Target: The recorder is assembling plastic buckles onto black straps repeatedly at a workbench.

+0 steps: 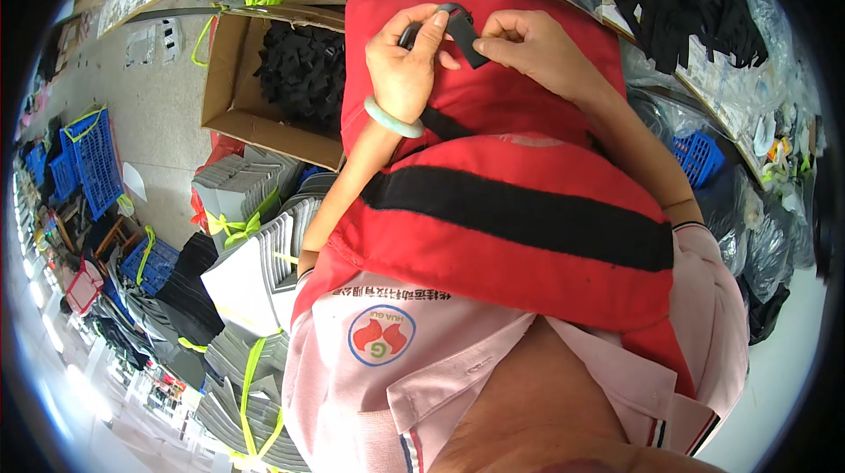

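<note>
Above my lap, over the red apron (528,249), a short black strap (466,42) is stretched between my two hands. My left hand (400,75) is closed, pinching the strap's looped end between thumb and fingers; a dark rounded part, too small to name, shows at its fingers. A pale green bangle circles that wrist. With thumb and forefinger, my right hand (541,52) pinches the strap's wide, flat end near its lower corner.
An open cardboard box (231,77) holding many small black pieces stands to the left. Tied stacks of grey sheets (251,183) lie below it. A worktable bears black strips (682,2) at the upper right, with a blue basket (698,159) beneath its edge.
</note>
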The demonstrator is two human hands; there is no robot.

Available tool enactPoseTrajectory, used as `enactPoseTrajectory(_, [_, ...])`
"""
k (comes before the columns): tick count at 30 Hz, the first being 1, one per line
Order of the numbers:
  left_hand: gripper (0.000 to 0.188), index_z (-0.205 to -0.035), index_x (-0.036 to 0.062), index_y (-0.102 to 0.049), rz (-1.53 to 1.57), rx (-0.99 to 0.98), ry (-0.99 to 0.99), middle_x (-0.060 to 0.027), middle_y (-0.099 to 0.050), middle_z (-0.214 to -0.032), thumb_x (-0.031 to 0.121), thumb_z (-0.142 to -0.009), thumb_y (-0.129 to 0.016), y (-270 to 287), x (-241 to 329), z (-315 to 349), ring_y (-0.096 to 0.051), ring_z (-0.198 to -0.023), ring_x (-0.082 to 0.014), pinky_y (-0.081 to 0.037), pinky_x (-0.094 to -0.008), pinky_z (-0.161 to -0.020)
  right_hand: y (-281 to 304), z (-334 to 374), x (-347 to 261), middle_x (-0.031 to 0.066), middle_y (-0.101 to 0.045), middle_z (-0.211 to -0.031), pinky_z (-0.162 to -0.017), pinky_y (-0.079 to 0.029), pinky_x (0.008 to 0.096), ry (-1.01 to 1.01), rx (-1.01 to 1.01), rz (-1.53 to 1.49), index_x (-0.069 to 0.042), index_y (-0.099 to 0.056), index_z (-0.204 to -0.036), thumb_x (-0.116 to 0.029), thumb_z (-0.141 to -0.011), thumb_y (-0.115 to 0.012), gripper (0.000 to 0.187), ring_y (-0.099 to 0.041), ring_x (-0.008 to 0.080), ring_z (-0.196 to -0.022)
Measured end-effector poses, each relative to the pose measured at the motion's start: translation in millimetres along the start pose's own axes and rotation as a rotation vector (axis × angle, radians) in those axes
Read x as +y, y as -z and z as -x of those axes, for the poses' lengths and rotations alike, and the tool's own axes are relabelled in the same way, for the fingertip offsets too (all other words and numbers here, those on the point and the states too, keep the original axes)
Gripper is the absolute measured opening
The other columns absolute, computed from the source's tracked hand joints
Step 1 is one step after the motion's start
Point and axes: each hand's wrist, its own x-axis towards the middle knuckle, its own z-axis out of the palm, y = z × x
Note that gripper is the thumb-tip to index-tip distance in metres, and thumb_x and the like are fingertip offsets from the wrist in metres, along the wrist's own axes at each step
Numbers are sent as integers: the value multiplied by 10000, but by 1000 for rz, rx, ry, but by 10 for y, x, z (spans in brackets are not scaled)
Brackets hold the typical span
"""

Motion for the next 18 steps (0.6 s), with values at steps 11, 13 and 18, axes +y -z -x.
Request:
enactPoseTrajectory(11, [172, -968, -47, -687, 41, -129, -84, -78, -616, -956, -90, -803, -666, 110, 38, 38, -635, -723, -148, -542, -234, -664, -44, -99, 9, -25, -522, -676, -514, -362, 186, 98, 121, -246, -31, -645, -901, -258, -927, -608, 231, -444, 36, -571])
enactPoseTrajectory(13, [177, -957, -42, -693, -11, -151, -103, -70, -601, -975, -99, -791, -672, 131, 49, 51, -632, -730, -144, -537, -228, -659, 28, -127, 40, -19, -531, -686, -515, -371, 187, 46, 48, -243, -32, -656, -921, -267, -925, -610, 240, -452, 39, -569])
enactPoseTrajectory(18, [198, -975, -33, -695, -171, -249, -174, -59, -574, -962, -102, -791, -670, 139, 55, 80, -599, -750, -133, -518, -221, -670, 86, -165, 99, -19, -564, -716, -513, -364, 186, -35, -117, -316, -40, -673, -928, -263, -924, -611, 232, -459, 34, -588])
